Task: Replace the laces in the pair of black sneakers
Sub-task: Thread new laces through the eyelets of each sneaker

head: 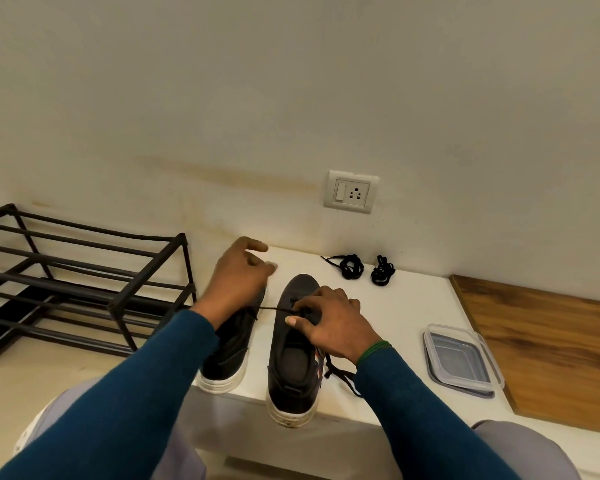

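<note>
Black lace (274, 309) pinched by right hand (333, 327) over right sneaker (293, 362); left hand (238, 275) raised, loosely curled

My left hand (238, 275) hovers at eleven o'clock, fingers loosely curled. My right hand (333, 325), at two o'clock, pinches closed.

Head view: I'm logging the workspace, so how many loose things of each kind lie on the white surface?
Black sneakers: 2
Coiled black lace bundles: 2
Clear lidded container: 1
Total: 5
</note>
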Available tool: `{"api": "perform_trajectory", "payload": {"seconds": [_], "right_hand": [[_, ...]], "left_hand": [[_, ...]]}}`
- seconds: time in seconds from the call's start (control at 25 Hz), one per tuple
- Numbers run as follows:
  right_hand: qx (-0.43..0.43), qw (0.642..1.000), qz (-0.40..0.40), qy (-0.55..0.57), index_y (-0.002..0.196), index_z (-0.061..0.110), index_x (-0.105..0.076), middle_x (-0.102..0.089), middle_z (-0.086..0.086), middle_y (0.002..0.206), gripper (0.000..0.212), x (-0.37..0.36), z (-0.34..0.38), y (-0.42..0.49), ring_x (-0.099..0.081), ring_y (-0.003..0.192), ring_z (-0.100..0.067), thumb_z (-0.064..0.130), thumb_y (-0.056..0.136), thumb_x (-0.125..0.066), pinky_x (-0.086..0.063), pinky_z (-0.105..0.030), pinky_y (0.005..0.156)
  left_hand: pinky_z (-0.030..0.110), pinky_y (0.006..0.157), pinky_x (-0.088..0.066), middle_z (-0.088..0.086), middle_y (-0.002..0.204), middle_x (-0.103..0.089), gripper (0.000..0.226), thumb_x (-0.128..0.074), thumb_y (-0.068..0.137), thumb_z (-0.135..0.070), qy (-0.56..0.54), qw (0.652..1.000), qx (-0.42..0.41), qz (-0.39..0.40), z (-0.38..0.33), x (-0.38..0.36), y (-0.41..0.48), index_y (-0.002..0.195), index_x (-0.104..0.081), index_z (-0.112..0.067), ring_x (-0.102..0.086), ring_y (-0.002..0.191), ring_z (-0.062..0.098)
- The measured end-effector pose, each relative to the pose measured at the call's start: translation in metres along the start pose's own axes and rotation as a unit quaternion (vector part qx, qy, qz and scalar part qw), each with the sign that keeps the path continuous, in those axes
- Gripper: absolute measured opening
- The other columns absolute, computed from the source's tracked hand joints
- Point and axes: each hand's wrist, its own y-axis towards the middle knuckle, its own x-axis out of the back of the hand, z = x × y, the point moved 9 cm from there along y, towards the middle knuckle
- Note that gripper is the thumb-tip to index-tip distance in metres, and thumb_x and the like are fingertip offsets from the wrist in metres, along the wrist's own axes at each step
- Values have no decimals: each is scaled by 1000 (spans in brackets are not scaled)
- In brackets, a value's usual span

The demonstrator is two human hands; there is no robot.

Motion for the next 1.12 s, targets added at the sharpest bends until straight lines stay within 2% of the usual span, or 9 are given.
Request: {"api": "perform_trajectory", "payload": {"seconds": [0.08, 0.2, 0.36, 0.44, 0.56, 0.64, 0.8, 0.96, 1.12], "right_hand": [[2, 1000, -5, -2, 127, 44, -58, -50, 5, 129, 49, 1, 0, -2, -39, 124, -20, 70, 87, -49, -30, -46, 102], [7, 1000, -10, -8, 128, 44, -57, -51, 4, 127, 47, 1, 0, -2, -39, 123, -20, 67, 88, -50, -29, -46, 101], [2, 1000, 14, -22, 132, 45, -52, -49, 4, 132, 50, 0, -1, -2, -38, 125, -20, 67, 88, -51, -28, -47, 104], [8, 1000, 18, 12, 131, 44, -54, -50, 6, 132, 47, -1, 1, -4, -39, 124, -16, 63, 89, -54, -31, -44, 105], [-48, 968, -60, 240, 122, 30, -63, -59, 8, 119, 29, 13, -13, -10, -55, 109, -8, 40, 95, -60, -43, -20, 86], [-106, 959, -60, 256, 108, 20, -68, -65, 5, 106, 18, 13, -28, -14, -60, 97, -7, 32, 96, -62, -40, -13, 69], [-152, 957, 2, 246, 86, 14, -71, -69, 0, 88, 11, -12, -30, -22, -61, 84, -11, 17, 94, -64, -44, -21, 69], [-178, 953, -42, 241, 80, 16, -53, -59, -6, 89, 17, -6, -36, -21, -59, 85, -22, 5, 91, -48, -50, -35, 75], [-164, 972, -77, 148, 84, 17, -53, -61, -6, 94, 16, 13, -42, -21, -58, 84, -24, 1, 88, -52, -50, -37, 76]], "left_hand": [[23, 68, -51, -5, 82, -69, 22, -64, 93, -29, 265, 952, -72, 133, 9, -41, -8, 115, -63, -27, -64, 74, 8], [32, 66, -51, 0, 74, -66, 31, -54, 98, -38, 376, 891, -77, 243, 23, -72, -22, 87, -71, -15, -62, 69, 16], [28, 48, -36, 1, 53, -42, 43, -58, 93, -36, 218, 969, -65, 102, 8, -44, -9, 58, -48, -13, -39, 49, 13], [23, 47, -40, 1, 54, -47, 40, -61, 91, -34, 215, 972, -47, 79, 9, -39, -8, 58, -50, -14, -44, 50, 12], [26, 63, -44, -7, 74, -59, 20, -65, 90, -42, 306, 945, -57, 103, 14, -42, -9, 81, -64, -24, -55, 71, 8], [28, 76, -47, -9, 83, -60, 22, -65, 90, -46, 339, 927, -61, 148, 19, -46, -12, 104, -71, -31, -55, 81, 8], [31, 93, -52, -6, 111, -72, 19, -67, 92, -36, 360, 912, -62, 185, 22, -56, -21, 107, -77, -29, -63, 91, 9], [32, 82, -57, -2, 97, -72, 18, -62, 93, -30, 433, 883, -53, 175, 26, -58, -20, 99, -77, -23, -68, 84, 16], [40, 77, -60, -1, 88, -67, 20, -57, 91, -31, 531, 824, -74, 182, 26, -63, -24, 97, -73, -21, -65, 78, 20]]}}
